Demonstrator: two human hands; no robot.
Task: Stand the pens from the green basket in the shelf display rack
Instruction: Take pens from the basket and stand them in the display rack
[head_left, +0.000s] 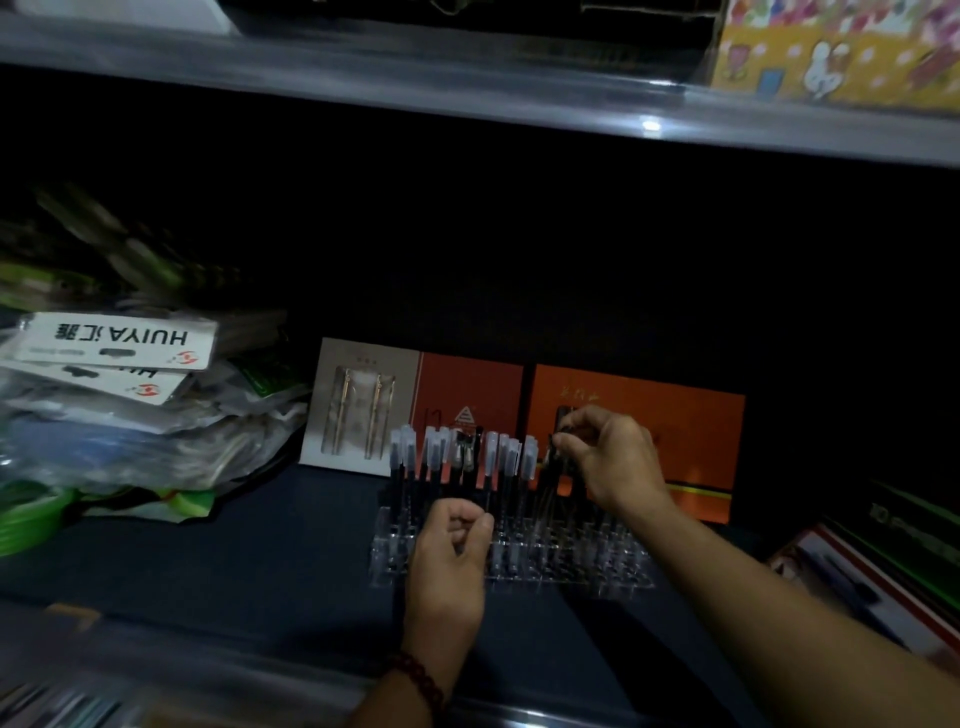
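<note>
In the head view, a clear display rack (587, 577) sat on the dark shelf (234, 561), near the middle. A row of pens (441, 457) with pale clear caps stood upright in its far slots, running from the left end to about the centre.

The right hand (613, 457) was over the right end of that row. Its thumb and forefinger pinched the top of a dark pen (551, 467), which stood roughly upright with its lower end down among the rack's slots.

The left hand (452, 551) was at the near left part of the rack, fingers curled in towards the thumb. Whether it held anything could not be told. A bead bracelet (415, 675) circled that wrist.

Just behind the rack, a beige pen box (358, 405) and an orange box (649, 410) leaned at the far side of the shelf. To the left lay a pile of plastic packets (130, 415) topped by a card (114, 340) reading HUIYA. A green rim (26, 519) showed under the pile, but whether it was the basket could not be told.

A patterned yellow box (831, 52) stood on the upper shelf at the far right
</note>
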